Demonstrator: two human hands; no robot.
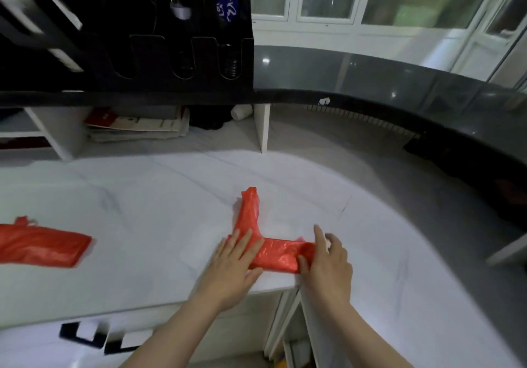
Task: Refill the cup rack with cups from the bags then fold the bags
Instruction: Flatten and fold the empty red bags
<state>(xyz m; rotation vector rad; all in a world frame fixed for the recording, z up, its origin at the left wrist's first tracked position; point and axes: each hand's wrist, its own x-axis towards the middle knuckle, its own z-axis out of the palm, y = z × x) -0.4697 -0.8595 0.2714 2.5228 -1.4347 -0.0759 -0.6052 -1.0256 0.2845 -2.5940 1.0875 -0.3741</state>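
Item: thin red plastic bag [278, 253], flattened to a narrow strip and bent into an L near the front edge of the white marble-patterned bench [142, 211]; one leg lies along that edge, the other points toward the back; judged mid-fold; the left hand [236, 265], fingers straight and palm down, presses the bend, apparently to pin the crease; the right hand [328, 262], thumb and curled fingers grasping the strip's right end, seems ready to turn it over; second red plastic bag [42, 246], flattened, at the bench's left edge, untouched; black slotted cup rack [171, 54] on the dark raised ledge [370, 74] behind the back edge; contents too dim to tell.
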